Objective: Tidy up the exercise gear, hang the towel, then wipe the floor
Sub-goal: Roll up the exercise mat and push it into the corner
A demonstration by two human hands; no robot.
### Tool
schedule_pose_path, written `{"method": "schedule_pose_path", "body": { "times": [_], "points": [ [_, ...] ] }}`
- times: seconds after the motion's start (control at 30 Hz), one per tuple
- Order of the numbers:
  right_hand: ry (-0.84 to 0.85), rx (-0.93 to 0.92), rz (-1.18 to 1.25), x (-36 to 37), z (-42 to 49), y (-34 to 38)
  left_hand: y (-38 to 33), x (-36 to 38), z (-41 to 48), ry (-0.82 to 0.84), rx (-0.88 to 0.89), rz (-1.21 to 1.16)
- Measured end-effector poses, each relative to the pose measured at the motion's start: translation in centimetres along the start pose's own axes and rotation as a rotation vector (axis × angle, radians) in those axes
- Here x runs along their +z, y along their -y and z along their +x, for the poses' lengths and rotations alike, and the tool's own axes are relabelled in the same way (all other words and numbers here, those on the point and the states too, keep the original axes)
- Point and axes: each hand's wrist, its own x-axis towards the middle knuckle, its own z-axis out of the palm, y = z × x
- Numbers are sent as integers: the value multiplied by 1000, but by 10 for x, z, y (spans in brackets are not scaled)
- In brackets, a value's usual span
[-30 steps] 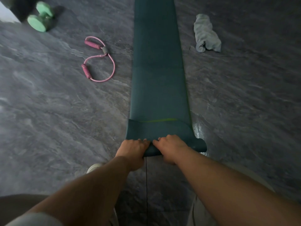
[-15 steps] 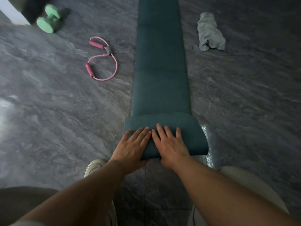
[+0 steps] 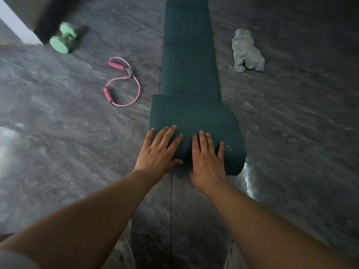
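Rolling has advanced: the teal yoga mat [image 3: 189, 61] shows a fatter roll, farther up the floor [image 3: 291, 133]. Left hand [image 3: 158, 152] and right hand [image 3: 208, 162] press flat on the roll, fingers straight and slightly spread, probably to push it evenly. Its matte unrolled length runs on toward the floor's far edge.

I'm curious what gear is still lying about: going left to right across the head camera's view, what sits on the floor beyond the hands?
Green dumbbell → pink resistance band → teal yoga mat, partly rolled at its near end → crumpled grey towel.
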Motion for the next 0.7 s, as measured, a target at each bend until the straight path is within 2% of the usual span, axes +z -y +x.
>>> {"method": "schedule_pose_path", "body": {
  "times": [0.1, 0.23, 0.47, 0.7],
  "points": [
    [-24, 32, 1, 9, 3, 4, -14, 7, -3, -48, -42, -21],
    [-21, 29, 0, 14, 9, 10, -24, 18, -5, -93, -3, -68],
    [78, 78, 0, 26, 17, 6, -9, 38, -5, 172, 51, 5],
    [168, 122, -24, 34, 28, 15, 7, 51, 9, 273, 109, -14]
  ]
}}
